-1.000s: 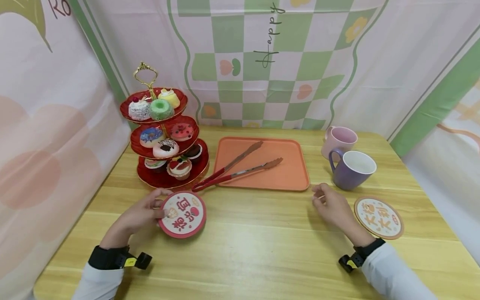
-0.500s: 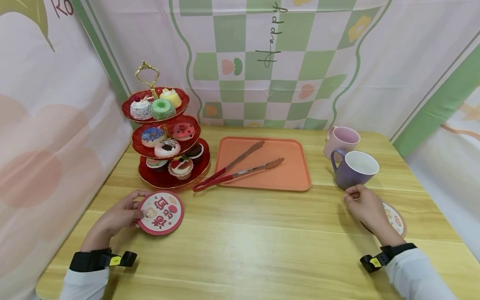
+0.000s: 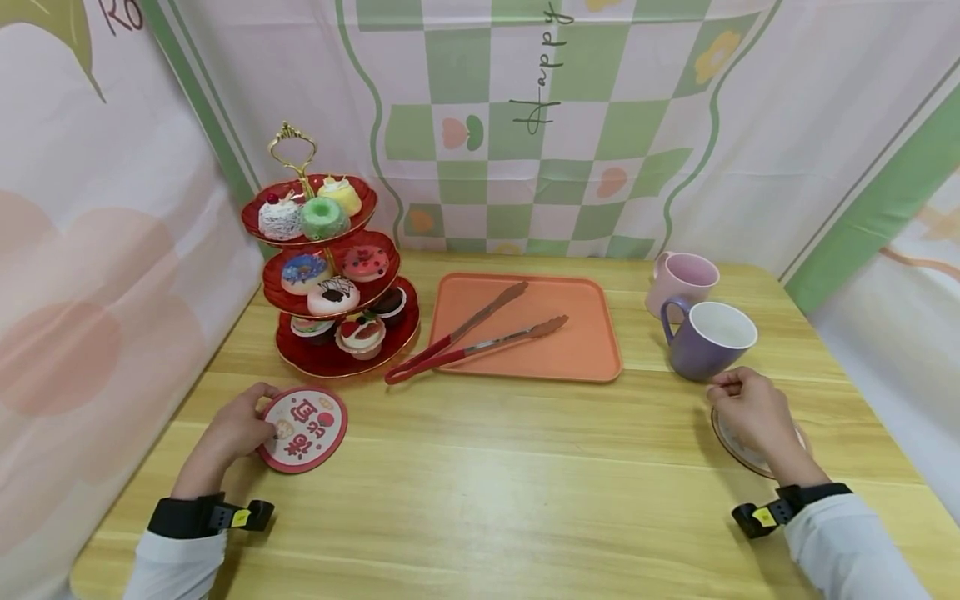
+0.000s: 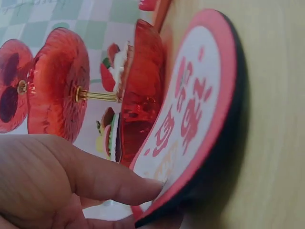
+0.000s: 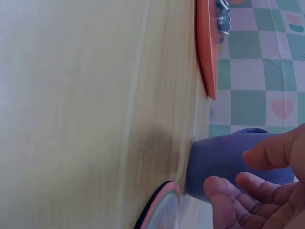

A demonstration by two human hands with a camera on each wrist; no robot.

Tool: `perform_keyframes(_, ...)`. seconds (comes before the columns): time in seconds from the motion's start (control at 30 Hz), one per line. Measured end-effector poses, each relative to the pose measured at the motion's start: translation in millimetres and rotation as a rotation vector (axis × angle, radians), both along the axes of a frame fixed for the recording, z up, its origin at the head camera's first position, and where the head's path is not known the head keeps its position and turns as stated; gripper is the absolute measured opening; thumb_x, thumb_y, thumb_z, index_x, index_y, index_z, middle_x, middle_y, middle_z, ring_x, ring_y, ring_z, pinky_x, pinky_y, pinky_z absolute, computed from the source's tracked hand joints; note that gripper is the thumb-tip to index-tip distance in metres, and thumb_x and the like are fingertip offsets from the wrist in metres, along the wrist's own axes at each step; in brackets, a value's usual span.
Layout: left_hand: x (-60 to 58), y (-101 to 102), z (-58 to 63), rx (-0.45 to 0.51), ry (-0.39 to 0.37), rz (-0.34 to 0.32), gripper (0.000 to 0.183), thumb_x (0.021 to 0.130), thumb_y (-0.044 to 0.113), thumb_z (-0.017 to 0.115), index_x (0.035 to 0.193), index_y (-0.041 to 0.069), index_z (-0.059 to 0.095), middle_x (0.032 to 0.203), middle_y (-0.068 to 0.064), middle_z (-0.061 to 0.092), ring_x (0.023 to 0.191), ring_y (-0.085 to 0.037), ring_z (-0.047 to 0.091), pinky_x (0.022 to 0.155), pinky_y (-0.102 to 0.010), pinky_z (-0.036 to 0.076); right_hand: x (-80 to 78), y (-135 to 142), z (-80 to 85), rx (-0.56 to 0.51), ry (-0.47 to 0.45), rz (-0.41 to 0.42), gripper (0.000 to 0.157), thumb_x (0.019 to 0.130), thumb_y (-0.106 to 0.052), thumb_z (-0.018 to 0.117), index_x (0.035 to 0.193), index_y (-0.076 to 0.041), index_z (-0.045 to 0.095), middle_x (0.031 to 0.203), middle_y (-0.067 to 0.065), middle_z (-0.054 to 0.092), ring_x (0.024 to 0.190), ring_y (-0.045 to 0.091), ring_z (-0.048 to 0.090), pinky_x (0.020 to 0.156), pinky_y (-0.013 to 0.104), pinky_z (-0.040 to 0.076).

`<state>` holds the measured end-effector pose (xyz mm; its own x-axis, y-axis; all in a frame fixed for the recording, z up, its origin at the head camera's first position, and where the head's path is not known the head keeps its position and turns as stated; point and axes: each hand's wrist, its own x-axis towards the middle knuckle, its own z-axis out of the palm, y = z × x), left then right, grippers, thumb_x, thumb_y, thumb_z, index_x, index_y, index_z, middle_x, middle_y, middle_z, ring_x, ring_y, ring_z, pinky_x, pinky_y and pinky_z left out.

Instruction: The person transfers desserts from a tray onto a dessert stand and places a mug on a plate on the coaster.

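Note:
My left hand [image 3: 236, 425] pinches a round red-rimmed coaster [image 3: 303, 429] at its left edge, thumb on top. In the left wrist view this coaster [image 4: 190, 109] looks slightly bent, with a dark underside close to the table. Over at the right, my right hand [image 3: 756, 415] hangs above a second round coaster [image 3: 738, 446], covering much of its face. Nothing is between the loosely bent fingers and thumb in the right wrist view. Just beyond them stands a purple mug [image 3: 710, 340], apart from the hand as far as the head view shows.
A three-tier red cake stand [image 3: 405, 329] with several small cakes and doughnuts stands at the back left. Red-handled tongs [image 3: 480, 343] lie partly across an orange tray [image 3: 585, 300]. A pink mug [image 3: 678, 287] is behind the purple one. Fabric walls border the table.
My left hand has moved left with the red-rimmed coaster and brought it lower to the table. The right hand has moved right, over the other coaster. Mugs, tray and tongs stay put.

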<state>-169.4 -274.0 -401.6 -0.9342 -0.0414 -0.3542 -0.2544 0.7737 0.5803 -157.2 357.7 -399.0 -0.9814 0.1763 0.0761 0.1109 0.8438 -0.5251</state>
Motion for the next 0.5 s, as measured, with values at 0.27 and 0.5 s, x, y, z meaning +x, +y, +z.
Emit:
perform_keyframes(0.27, -2.6, -2, 1.4, -0.122, 0.037, 0.009, 0.049, 0.076, -0.002, 0.059, 0.122, -0.005, 0.042, 0.090, -0.024, 0.048, 0.076, -0.034, 0.047, 0.056, -0.034, 0.038, -3.3, 9, 8.6, -0.023, -0.067, -0.031, 0.033, 0.089, -0.021, 0.052, 0.102, 0.009, 0.055, 0.089, 0.022, 0.062, 0.081, 0.034, 0.056, 0.061, 0.034, 0.040)
perform_keyframes(0.5, -2.3, -4, -4.5, -0.184, 0.065, 0.010, 0.054, 0.071, 0.000, 0.065, 0.120, -0.011, 0.046, 0.106, -0.035, 0.045, 0.092, -0.043, 0.038, 0.071, -0.048, 0.040, -4.9, 13, 9.8, -0.037, -0.095, -0.053, 0.037, 0.088, -0.023, 0.051, 0.105, 0.010, 0.054, 0.093, 0.027, 0.061, 0.082, 0.036, 0.057, 0.060, 0.033, 0.042)
